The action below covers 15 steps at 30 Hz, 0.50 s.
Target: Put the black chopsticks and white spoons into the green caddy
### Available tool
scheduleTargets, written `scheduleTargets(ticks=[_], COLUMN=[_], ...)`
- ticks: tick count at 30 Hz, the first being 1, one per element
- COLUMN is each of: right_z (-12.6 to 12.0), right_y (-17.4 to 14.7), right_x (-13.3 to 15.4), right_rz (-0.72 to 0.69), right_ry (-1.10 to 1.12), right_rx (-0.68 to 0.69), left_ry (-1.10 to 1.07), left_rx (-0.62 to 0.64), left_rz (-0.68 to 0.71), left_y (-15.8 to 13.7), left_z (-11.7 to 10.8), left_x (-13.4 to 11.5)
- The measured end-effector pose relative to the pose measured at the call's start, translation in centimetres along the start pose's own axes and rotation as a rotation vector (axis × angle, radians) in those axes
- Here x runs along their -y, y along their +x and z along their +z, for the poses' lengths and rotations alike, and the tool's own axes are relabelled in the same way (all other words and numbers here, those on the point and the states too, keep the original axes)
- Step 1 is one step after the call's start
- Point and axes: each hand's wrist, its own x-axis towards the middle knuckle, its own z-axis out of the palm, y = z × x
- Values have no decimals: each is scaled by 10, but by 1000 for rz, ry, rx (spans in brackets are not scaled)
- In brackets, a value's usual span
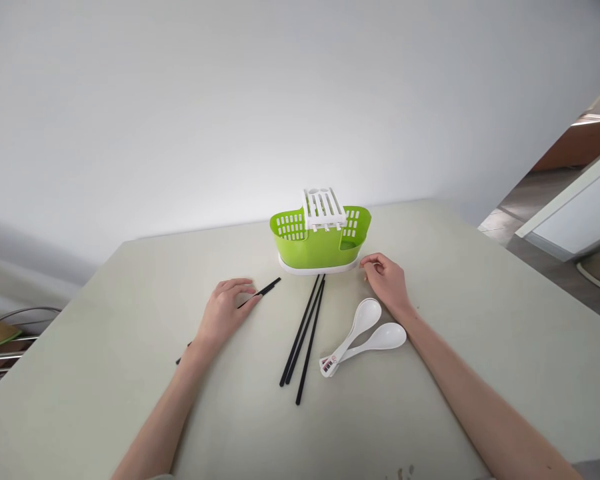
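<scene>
My left hand (226,308) rests on the table over some black chopsticks (270,287), with fingers loosely bent and the thumb apart from them. The chopsticks stick out past the thumb, and a dark end shows by the wrist; the hand hides their middle. My right hand (386,280) lies by the right end of a green basket (307,250), its fingers curled in and no object visible in them. Three loose black chopsticks (300,337) point toward the basket. Left of my right forearm, two white spoons (365,317) lie crossed at their handles, one with a label.
The basket stands on a white base tray (320,271) and carries a white slotted rack (324,208) on top. Behind the pale table (130,293) rises a white wall (230,120). Metal wire shelving (5,360) is beyond the left edge.
</scene>
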Motion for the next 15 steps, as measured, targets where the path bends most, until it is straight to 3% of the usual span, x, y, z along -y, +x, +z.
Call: scheduleTargets(ticks=[15], right_z=[-1], right_y=[-2], right_x=[2], right_rz=[18], right_ry=[-3], right_rx=[2], left_ry=[150], left_rx=[-41], left_rz=[29], left_y=[-6], left_z=[7], left_x=[-13])
